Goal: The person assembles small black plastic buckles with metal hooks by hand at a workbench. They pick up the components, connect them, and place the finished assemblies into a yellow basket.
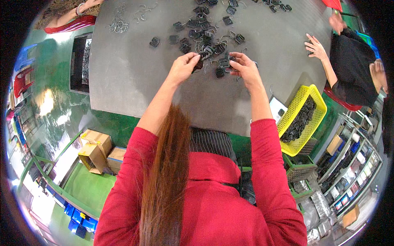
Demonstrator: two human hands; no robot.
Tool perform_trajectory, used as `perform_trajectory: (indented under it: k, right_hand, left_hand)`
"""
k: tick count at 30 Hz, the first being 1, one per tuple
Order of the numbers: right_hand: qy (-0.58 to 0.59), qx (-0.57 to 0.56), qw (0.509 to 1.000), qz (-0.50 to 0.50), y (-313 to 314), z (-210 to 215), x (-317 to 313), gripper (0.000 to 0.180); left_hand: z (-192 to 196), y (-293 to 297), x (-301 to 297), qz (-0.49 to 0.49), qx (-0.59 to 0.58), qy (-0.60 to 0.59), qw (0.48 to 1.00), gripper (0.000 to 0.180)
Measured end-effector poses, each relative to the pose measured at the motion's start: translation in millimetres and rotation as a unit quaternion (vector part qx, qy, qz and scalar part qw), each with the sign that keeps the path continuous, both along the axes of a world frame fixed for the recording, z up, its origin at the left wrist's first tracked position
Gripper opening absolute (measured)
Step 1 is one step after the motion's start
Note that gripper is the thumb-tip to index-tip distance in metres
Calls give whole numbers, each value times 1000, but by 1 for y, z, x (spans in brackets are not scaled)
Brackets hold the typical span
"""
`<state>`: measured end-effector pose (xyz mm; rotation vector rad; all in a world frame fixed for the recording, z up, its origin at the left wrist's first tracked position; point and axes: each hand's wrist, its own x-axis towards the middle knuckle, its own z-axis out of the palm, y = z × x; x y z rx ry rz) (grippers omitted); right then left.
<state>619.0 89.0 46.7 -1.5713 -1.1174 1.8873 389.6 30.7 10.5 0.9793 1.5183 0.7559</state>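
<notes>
Both of my hands work over the grey table at the near side of a loose pile of small black plastic buckles (pixel 205 37), several with bent metal wire hooks. My left hand (pixel 179 69) is closed, thumb and fingers pinching a black buckle (pixel 198 65) at the pile's near edge. My right hand (pixel 246 69) is closed on another black buckle (pixel 232 61), partly hidden by the fingers. Just beside it, a black buckle (pixel 220 72) lies on the table. Fine details of the held pieces are too small to make out.
Loose metal hooks (pixel 119 23) lie at the table's far left. A yellow basket (pixel 323 107) of black parts stands at the right edge, beside a white sheet (pixel 276 102). One co-worker's hand (pixel 316 48) rests at the right; another person's arm (pixel 67 17) shows far left. Cardboard boxes (pixel 98 141) stand lower left.
</notes>
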Motion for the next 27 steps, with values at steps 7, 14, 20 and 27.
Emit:
perform_trajectory:
  k: [7,14,20,27]
  right_hand:
    - [-71,-10,997,-7,-5,-6,47,46]
    - [-325,90,939,69,-11,15,47,31]
    - [-194,100,974,54,1,-1,54,23]
    - [-318,109,930,146,29,7,-15,42]
  left_hand:
    - [23,6,-38,5,-45,-86,995,21]
    - [30,5,-81,-45,-95,-182,978,16]
    - [36,13,-98,111,-83,-330,934,27]
    - [-19,46,-70,78,35,427,900,36]
